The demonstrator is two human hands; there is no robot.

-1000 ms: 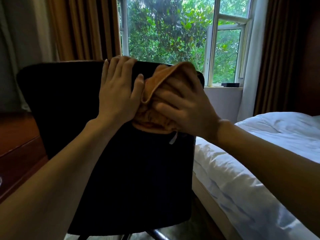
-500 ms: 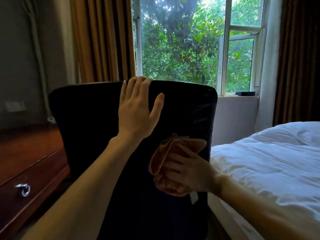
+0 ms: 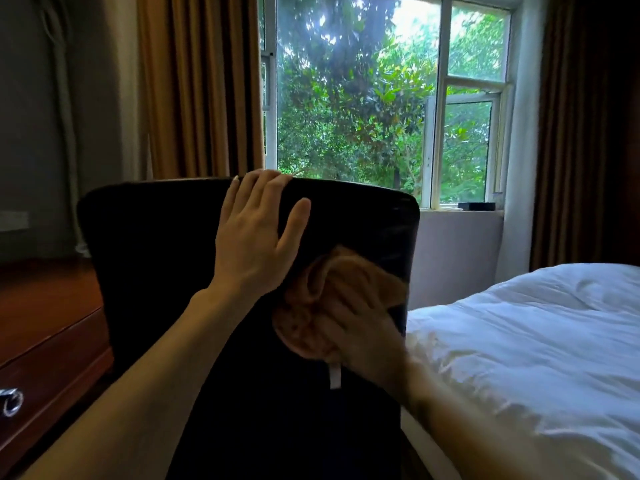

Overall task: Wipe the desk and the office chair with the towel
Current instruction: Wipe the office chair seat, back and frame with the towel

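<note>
Across the middle of the view stood the office chair (image 3: 156, 271), its dark padded back facing the person. It looked bulky yet likely to turn or roll under a push, so the top edge at 12 o'clock seemed the sensible place to steady it. At 9 o'clock from the chair lay the wooden surface (image 3: 45, 306), with nothing touching it. The towel (image 3: 304, 306), an orange-brown cloth, sat bunched against the chair back at about 4 o'clock from its centre. It appeared soft, light and limp, best held as a wad under the palm so that no loose end trailed. A small white tag (image 3: 335, 375) hung from it at 6 o'clock. The left hand (image 3: 256, 237) lay flat on the backrest, fingers straight and spread, tips reaching the top edge, holding nothing. The right hand (image 3: 360, 334), motion-blurred, pressed the towel to the backrest, with its fingers bent over the wad and gripping it.
</note>
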